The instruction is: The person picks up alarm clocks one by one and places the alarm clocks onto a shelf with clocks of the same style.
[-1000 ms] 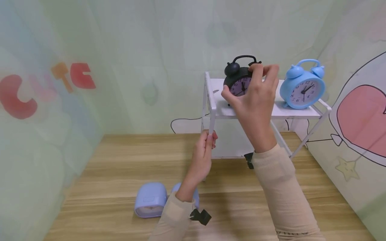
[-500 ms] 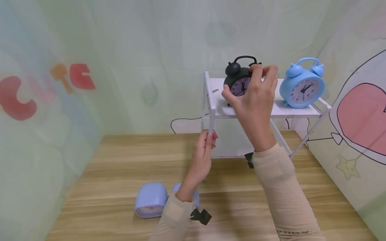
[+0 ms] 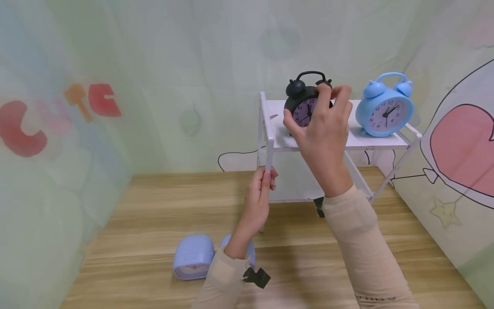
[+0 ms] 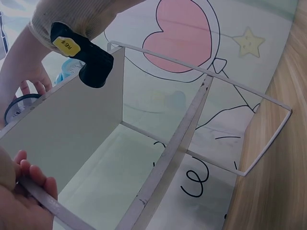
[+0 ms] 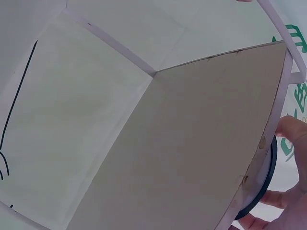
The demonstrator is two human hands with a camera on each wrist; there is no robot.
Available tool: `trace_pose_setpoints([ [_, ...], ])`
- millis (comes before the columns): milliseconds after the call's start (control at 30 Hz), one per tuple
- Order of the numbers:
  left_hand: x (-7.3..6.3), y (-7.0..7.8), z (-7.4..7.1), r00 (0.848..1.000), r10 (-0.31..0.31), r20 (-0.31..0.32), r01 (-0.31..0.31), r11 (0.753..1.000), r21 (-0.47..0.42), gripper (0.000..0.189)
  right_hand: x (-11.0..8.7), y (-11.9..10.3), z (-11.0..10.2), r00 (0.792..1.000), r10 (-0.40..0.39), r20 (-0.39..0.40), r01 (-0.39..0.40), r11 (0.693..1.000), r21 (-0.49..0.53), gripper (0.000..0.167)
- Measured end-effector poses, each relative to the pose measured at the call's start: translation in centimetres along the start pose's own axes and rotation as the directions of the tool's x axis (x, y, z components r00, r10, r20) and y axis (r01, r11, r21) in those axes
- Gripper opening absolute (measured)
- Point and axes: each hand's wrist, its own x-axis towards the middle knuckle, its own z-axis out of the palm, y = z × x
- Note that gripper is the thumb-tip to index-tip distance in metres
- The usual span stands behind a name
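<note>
A black twin-bell alarm clock (image 3: 301, 105) stands at the left end of the white rack's (image 3: 287, 143) top shelf. My right hand (image 3: 326, 128) grips this clock, thumb at its left edge and fingers at its upper right, covering part of the dial. My left hand (image 3: 257, 199) holds the rack's front left post, its fingers curled round it; the left wrist view shows the hand (image 4: 29, 201) on the bar. To the right on the same shelf is a light blue twin-bell alarm clock (image 3: 386, 113), apart from my right hand.
On the wooden table (image 3: 173, 206), a periwinkle rounded clock (image 3: 193, 257) sits at front left. Another periwinkle object (image 3: 251, 253) is mostly hidden behind my left forearm. Printed fabric walls (image 3: 193, 64) enclose the back and sides. A lower shelf panel (image 4: 168, 153) lies beneath the top one.
The head view has shifted very slightly. Both hands keep their grips, and the clocks and rack stay where they were.
</note>
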Motion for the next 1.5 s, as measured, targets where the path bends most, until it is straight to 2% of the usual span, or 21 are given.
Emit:
trace_pose_setpoints([
  [133, -0.1, -0.3, 0.0, 1.0, -0.012, -0.002, 0.012, 1.0, -0.013, 0.026, -0.4, 0.4, -0.3, 1.0, 0.005, 0.026, -0.004, 0.999, -0.037, 0.072],
  [267, -0.2, -0.6, -0.1, 1.0, -0.01, -0.01, 0.01, 1.0, -0.027, 0.028, -0.8, 1.0, -0.8, 1.0, -0.008, 0.007, 0.008, 0.999, -0.039, 0.077],
  [467, 0.0, -0.6, -0.2, 1.0, -0.011, -0.026, 0.01, 0.998, -0.066, 0.027, -1.2, 2.0, -2.2, 0.995, -0.051, -0.086, 0.052, 0.999, 0.014, 0.077],
  [567, -0.1, -0.6, -0.4, 1.0, -0.011, -0.023, 0.009, 0.997, -0.08, 0.028, -1.4, 2.8, -3.4, 0.988, -0.044, -0.151, 0.056, 0.996, 0.076, 0.072],
  [667, -0.4, -0.6, -0.8, 0.999, -0.007, -0.031, 0.006, 1.0, -0.023, 0.031, -1.5, 3.6, -4.6, 0.978, -0.01, -0.21, 0.037, 0.991, 0.127, 0.067],
  [767, -0.8, -0.5, -1.2, 0.998, 0.01, -0.058, -0.005, 0.997, 0.076, 0.033, -1.6, 4.4, -5.7, 0.962, 0.04, -0.27, -0.002, 0.99, 0.141, 0.057],
  [867, -1.2, -0.2, -1.7, 0.997, 0.012, -0.082, 0.001, 0.987, 0.163, 0.034, -1.7, 5.4, -6.7, 0.942, 0.085, -0.324, -0.041, 0.989, 0.139, 0.047],
  [1000, -1.8, 0.2, -2.6, 0.995, -0.028, -0.098, 0.054, 0.961, 0.27, 0.038, -1.9, 6.7, -7.7, 0.908, 0.135, -0.397, -0.072, 0.983, 0.168, 0.037],
  [1100, -2.5, 0.6, -3.3, 0.993, -0.06, -0.1, 0.093, 0.926, 0.367, 0.041, -2.1, 8.0, -8.3, 0.878, 0.156, -0.452, -0.083, 0.981, 0.177, 0.03],
  [1167, -3.1, 0.9, -3.6, 0.993, -0.069, -0.097, 0.105, 0.887, 0.45, 0.044, -2.4, 8.8, -8.6, 0.863, 0.175, -0.474, -0.105, 0.98, 0.169, 0.028],
  [1233, -3.8, 1.0, -4.0, 0.994, -0.063, -0.086, 0.099, 0.838, 0.536, 0.045, -2.8, 9.8, -8.9, 0.854, 0.193, -0.484, -0.144, 0.98, 0.137, 0.027],
  [1333, -5.2, 1.2, -4.4, 0.996, -0.058, -0.069, 0.089, 0.752, 0.654, 0.048, -3.5, 11.1, -9.3, 0.845, 0.232, -0.482, -0.204, 0.973, 0.111, 0.028],
  [1500, -7.7, 1.4, -5.0, 0.998, -0.042, -0.052, 0.067, 0.616, 0.785, 0.053, -4.6, 13.4, -9.5, 0.837, 0.282, -0.468, -0.26, 0.959, 0.113, 0.027],
])
